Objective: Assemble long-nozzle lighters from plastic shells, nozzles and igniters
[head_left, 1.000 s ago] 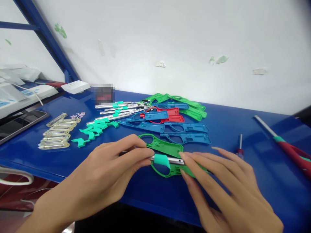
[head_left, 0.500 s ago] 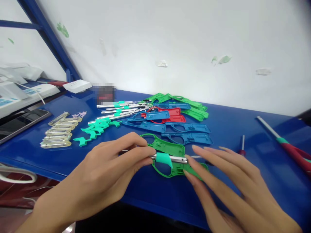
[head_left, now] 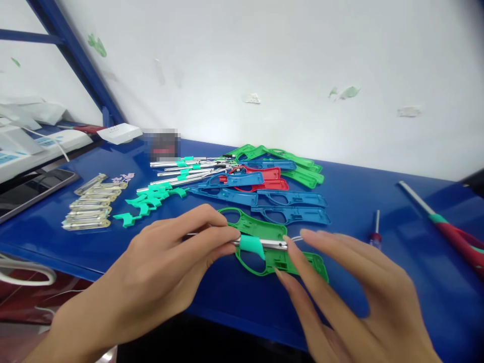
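A metal lighter tube (head_left: 274,244) with a teal trigger piece (head_left: 251,245) around it is pinched by my left hand (head_left: 162,257), thumb and fingertips together at its left end. My right hand (head_left: 355,282) has its fingers spread; one fingertip touches the tube's right end and another is at a thin white wire (head_left: 297,238). The thumb is apart from the tube. Below the tube lie two green lighter handle halves, a farther one (head_left: 270,227) and a nearer one (head_left: 312,262), both partly covered by the tube and my fingers.
Blue handle halves (head_left: 297,216), red halves (head_left: 278,176) and green halves (head_left: 306,176) lie behind, beside metal tubes (head_left: 166,165). Teal triggers (head_left: 145,206) and clear fuel tanks (head_left: 88,214) sit left. A screwdriver (head_left: 376,237) and a red lighter (head_left: 449,234) lie right.
The tube and its teal trigger have shifted slightly left. My right hand has moved left with them, and its fingers are spread wider around the wire and tube end.
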A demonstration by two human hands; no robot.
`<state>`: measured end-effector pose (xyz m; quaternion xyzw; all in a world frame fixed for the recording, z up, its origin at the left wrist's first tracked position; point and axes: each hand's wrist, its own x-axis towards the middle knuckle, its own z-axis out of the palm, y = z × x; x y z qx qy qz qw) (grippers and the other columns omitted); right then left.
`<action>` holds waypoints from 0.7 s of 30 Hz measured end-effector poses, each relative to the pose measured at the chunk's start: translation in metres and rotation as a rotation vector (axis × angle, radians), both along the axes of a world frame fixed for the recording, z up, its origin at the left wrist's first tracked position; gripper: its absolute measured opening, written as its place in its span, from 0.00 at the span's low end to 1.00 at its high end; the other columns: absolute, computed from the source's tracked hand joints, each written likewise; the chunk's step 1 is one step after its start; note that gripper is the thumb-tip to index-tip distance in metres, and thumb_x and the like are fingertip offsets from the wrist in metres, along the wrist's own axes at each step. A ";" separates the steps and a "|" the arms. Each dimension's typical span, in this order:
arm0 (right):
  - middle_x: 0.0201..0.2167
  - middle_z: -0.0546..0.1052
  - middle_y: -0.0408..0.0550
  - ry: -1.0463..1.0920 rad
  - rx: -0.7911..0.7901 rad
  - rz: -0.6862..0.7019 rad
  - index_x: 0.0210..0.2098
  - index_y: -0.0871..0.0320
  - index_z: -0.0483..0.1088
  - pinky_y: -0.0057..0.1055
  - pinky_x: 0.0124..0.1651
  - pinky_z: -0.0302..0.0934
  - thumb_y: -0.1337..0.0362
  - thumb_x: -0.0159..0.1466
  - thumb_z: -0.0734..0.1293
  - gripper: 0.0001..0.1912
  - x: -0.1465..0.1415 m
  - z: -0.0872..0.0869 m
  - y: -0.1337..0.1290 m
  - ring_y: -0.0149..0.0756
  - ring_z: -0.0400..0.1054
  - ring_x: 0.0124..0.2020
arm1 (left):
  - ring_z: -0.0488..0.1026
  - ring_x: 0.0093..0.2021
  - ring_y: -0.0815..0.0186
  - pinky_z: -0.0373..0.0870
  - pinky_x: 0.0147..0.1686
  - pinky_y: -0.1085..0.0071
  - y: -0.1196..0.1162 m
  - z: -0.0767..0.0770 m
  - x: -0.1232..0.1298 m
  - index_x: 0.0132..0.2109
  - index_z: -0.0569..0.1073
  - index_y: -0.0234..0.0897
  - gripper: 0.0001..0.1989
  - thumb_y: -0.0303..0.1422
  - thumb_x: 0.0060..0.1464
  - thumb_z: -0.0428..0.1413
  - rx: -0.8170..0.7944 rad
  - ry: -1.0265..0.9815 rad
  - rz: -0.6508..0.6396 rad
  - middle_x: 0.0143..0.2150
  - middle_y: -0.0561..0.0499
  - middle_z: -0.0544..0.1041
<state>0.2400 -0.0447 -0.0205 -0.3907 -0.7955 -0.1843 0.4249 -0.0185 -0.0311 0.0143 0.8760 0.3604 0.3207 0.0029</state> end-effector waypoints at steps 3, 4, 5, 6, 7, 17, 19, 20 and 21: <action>0.54 0.81 0.50 -0.038 -0.060 0.018 0.54 0.57 0.77 0.40 0.71 0.58 0.71 0.70 0.73 0.13 0.004 -0.003 0.003 0.41 0.73 0.60 | 0.77 0.42 0.73 0.71 0.40 0.78 0.001 0.003 -0.004 0.53 0.75 0.38 0.11 0.21 0.72 0.54 -0.027 0.007 -0.018 0.49 0.51 0.77; 0.53 0.82 0.49 -0.018 -0.106 0.030 0.55 0.57 0.76 0.39 0.72 0.58 0.69 0.72 0.71 0.12 0.006 -0.003 0.005 0.40 0.73 0.60 | 0.77 0.43 0.73 0.70 0.42 0.79 0.001 0.003 -0.006 0.54 0.75 0.38 0.10 0.21 0.72 0.53 -0.048 0.010 -0.021 0.50 0.52 0.77; 0.51 0.83 0.47 0.001 -0.147 0.035 0.56 0.56 0.75 0.38 0.72 0.57 0.66 0.74 0.70 0.12 0.008 -0.004 0.006 0.39 0.74 0.59 | 0.77 0.43 0.74 0.70 0.43 0.80 0.002 0.004 -0.008 0.54 0.75 0.39 0.10 0.22 0.73 0.54 -0.070 0.014 -0.021 0.50 0.52 0.77; 0.50 0.83 0.45 0.009 -0.179 0.035 0.56 0.56 0.74 0.36 0.71 0.58 0.63 0.75 0.68 0.12 0.009 -0.005 0.007 0.37 0.75 0.57 | 0.77 0.44 0.74 0.70 0.44 0.80 0.002 0.005 -0.010 0.54 0.75 0.41 0.10 0.24 0.73 0.54 -0.096 0.018 -0.020 0.50 0.53 0.76; 0.50 0.83 0.44 0.007 -0.210 0.030 0.57 0.55 0.73 0.34 0.70 0.58 0.61 0.77 0.66 0.12 0.011 -0.005 0.008 0.36 0.75 0.56 | 0.77 0.44 0.74 0.69 0.44 0.80 0.003 0.005 -0.012 0.55 0.74 0.42 0.09 0.25 0.74 0.54 -0.128 0.025 -0.014 0.50 0.54 0.76; 0.48 0.82 0.36 -0.025 -0.392 0.081 0.56 0.46 0.73 0.27 0.55 0.64 0.54 0.78 0.64 0.11 0.009 -0.013 0.008 0.30 0.77 0.48 | 0.76 0.46 0.73 0.68 0.48 0.78 0.018 0.003 -0.029 0.50 0.75 0.48 0.06 0.35 0.77 0.53 -0.431 0.123 0.060 0.49 0.61 0.78; 0.48 0.82 0.36 -0.053 -0.392 0.092 0.56 0.47 0.73 0.29 0.55 0.63 0.56 0.78 0.64 0.10 0.009 -0.015 0.009 0.31 0.76 0.48 | 0.76 0.46 0.73 0.67 0.47 0.79 0.020 0.001 -0.031 0.50 0.75 0.49 0.06 0.35 0.77 0.53 -0.451 0.117 0.059 0.48 0.61 0.78; 0.48 0.82 0.36 -0.062 -0.393 0.099 0.56 0.47 0.73 0.29 0.55 0.62 0.57 0.79 0.64 0.10 0.009 -0.016 0.010 0.31 0.76 0.48 | 0.76 0.45 0.73 0.67 0.47 0.79 0.021 0.001 -0.031 0.49 0.75 0.49 0.06 0.35 0.77 0.53 -0.462 0.113 0.057 0.48 0.61 0.78; 0.48 0.82 0.36 -0.068 -0.398 0.106 0.56 0.47 0.73 0.29 0.56 0.62 0.59 0.79 0.63 0.10 0.009 -0.016 0.011 0.31 0.75 0.49 | 0.76 0.45 0.73 0.67 0.46 0.78 0.022 0.000 -0.032 0.49 0.76 0.49 0.06 0.36 0.77 0.53 -0.474 0.111 0.058 0.47 0.62 0.78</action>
